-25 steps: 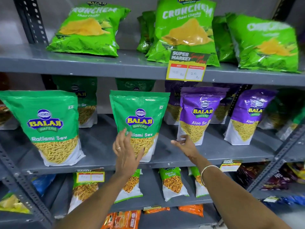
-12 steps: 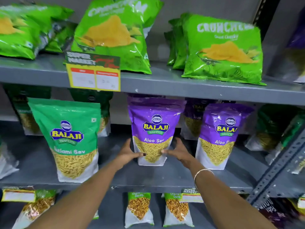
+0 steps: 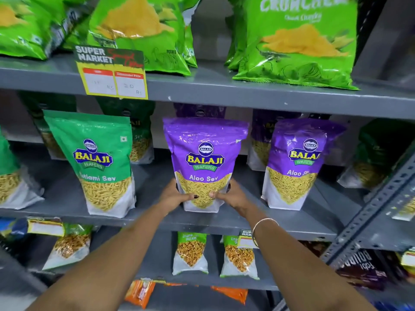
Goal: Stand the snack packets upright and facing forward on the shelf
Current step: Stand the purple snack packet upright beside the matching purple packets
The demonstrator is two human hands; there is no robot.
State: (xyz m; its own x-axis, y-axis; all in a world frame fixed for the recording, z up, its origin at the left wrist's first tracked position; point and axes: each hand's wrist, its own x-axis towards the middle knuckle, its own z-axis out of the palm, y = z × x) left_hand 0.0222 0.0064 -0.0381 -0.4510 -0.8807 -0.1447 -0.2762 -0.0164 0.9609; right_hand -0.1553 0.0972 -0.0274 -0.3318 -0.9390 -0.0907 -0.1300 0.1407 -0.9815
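A purple Aloo Sev packet [image 3: 204, 151] stands upright and faces forward at the middle of the grey metal shelf [image 3: 157, 218]. My left hand [image 3: 174, 196] grips its lower left side and my right hand [image 3: 231, 195] grips its lower right side, thumbs on the front. A second purple Aloo Sev packet [image 3: 296, 162] stands to its right, tilted slightly. A green Ratlami Sev packet [image 3: 96, 160] stands to its left, leaning a little. More packets stand behind them in shadow.
Green Crunchem bags [image 3: 298, 41] lie on the shelf above, with a yellow price tag [image 3: 112, 75] on its edge. Small green packets [image 3: 190, 252] stand on the shelf below. A slotted upright post [image 3: 368, 216] runs at the right.
My view has shifted right from the green packet to the purple one. Both hands have moved from beside the packet's base to closing on its lower sides.
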